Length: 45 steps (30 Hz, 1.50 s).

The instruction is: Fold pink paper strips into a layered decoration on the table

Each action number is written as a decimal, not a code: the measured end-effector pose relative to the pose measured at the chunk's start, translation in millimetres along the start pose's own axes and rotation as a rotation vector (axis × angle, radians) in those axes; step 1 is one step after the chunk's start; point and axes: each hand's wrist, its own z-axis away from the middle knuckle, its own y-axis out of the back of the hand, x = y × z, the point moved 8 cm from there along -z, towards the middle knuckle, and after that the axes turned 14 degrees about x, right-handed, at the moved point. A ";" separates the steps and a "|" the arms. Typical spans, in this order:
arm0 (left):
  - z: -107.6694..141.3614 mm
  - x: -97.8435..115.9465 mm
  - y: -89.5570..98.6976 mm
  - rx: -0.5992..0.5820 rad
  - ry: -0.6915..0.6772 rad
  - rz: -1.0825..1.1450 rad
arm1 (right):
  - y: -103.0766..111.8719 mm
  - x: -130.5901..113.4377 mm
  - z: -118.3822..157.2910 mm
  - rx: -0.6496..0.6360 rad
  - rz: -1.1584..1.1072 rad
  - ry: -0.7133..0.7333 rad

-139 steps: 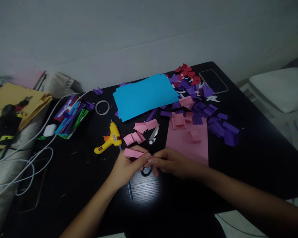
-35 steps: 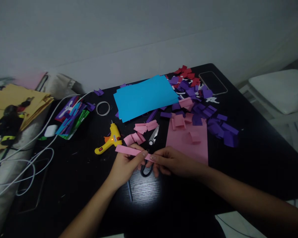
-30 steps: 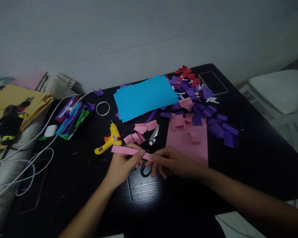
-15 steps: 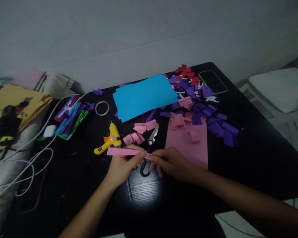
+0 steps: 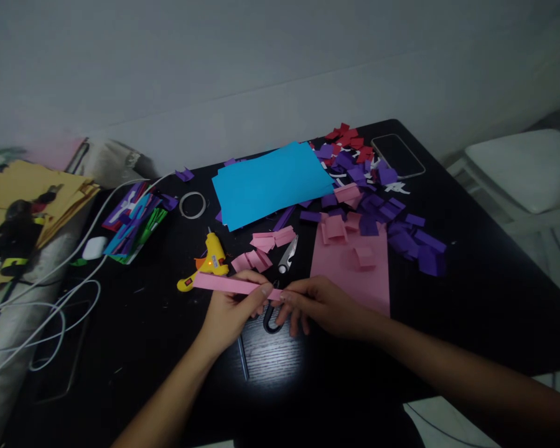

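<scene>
A long pink paper strip (image 5: 224, 284) is held level above the table between both hands. My left hand (image 5: 231, 314) pinches it between thumb and fingers near its right part, so the free end sticks out to the left. At the right end of the strip, my right hand (image 5: 315, 302) grips it with thumb and index finger, its other fingers hanging loose. Below and between the hands lie scissors (image 5: 287, 256), partly hidden, with a black handle loop showing. A dark pen-like stick (image 5: 243, 358) lies beneath my left hand. Folded pink paper pieces (image 5: 273, 238) sit just beyond.
A yellow glue gun (image 5: 213, 255) lies left of the hands. Blue sheets (image 5: 273, 183) are stacked at the back. Purple pieces (image 5: 420, 246) and a pink sheet (image 5: 350, 280) lie to the right, a phone (image 5: 398, 155) behind. White cables (image 5: 51, 323) loop at left, near a tape roll (image 5: 192, 205).
The strip's free left end has swung slightly leftward and now tilts, its broad face turned more to view. Both hands stay almost in the same place.
</scene>
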 end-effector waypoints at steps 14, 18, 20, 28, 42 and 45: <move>2.0 1.5 -6.7 -0.062 -0.029 -0.063 | -1.9 3.1 0.9 -0.002 0.005 -0.033; 0.1 1.4 -4.1 -0.055 -0.049 -0.093 | -1.5 3.5 0.3 -0.003 -0.016 -0.036; -1.4 2.5 -1.3 -0.034 -0.058 -0.101 | -0.6 3.6 -0.3 -0.003 -0.030 -0.044; -4.3 2.9 10.7 0.113 -0.035 -0.055 | 1.8 -0.8 -1.4 0.002 -0.065 -0.041; -2.6 -1.1 4.8 0.066 -0.005 0.000 | 3.3 0.6 -2.7 0.018 -0.042 -0.028; -2.3 -1.3 5.3 0.069 -0.006 -0.007 | 3.1 1.6 -3.2 0.013 -0.043 -0.026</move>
